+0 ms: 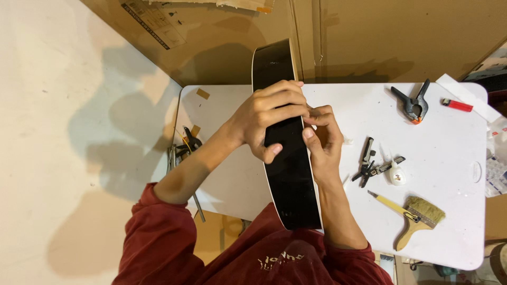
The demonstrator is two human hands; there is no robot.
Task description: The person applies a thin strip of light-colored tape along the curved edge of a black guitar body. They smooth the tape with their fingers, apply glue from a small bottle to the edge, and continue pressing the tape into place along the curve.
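The glossy black curved panel with a pale edge strip (289,158) stands on edge above the white plastic table (465,221), one end at the person's chest; the left hand (269,119) wraps over the panel's upper face, fingers clenched across it, thumb beneath; the right hand (322,142) pinches the pale edge strip just right of the panel, fingertips closed on it. Judged step: pressing or seating the edge strip; the next move would call for steady pressure along that edge. Right of the panel lie a black spring clamp (414,104), a red lighter (457,105), and a wooden-handled brush (420,219).
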